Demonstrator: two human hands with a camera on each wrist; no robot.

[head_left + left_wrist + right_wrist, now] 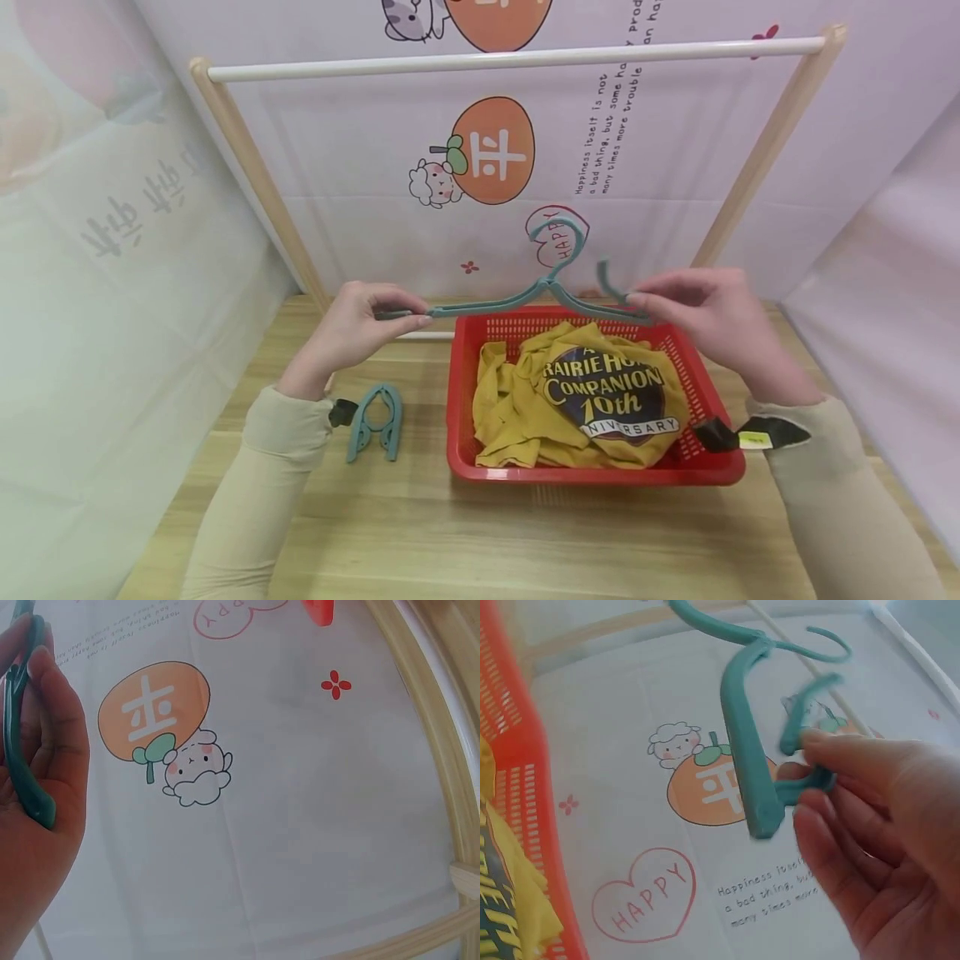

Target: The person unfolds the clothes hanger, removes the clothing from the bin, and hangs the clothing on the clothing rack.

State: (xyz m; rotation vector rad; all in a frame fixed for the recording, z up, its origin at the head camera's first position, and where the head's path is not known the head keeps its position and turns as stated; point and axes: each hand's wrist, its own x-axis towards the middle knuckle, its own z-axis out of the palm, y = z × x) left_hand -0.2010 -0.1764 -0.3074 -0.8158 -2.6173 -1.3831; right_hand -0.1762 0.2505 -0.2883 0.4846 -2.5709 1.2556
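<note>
A teal folding clothes hanger (552, 286) is held level in the air, hook upward, over the back of the red basket. My left hand (360, 329) grips the end of its left arm, which lies along the palm in the left wrist view. On the other side my right hand (712, 321) pinches the hinged end piece (802, 720) of the right arm, which sticks up at an angle instead of lying in line. Below, a yellow printed T-shirt (517, 400) lies crumpled in the red basket (592, 476).
Left of the basket, a second teal hanger (392, 442) lies folded on the wooden table (390, 533). Behind stands a rack with a white rail (517, 60) and wooden posts (258, 162). Printed cloth (360, 158) covers the back.
</note>
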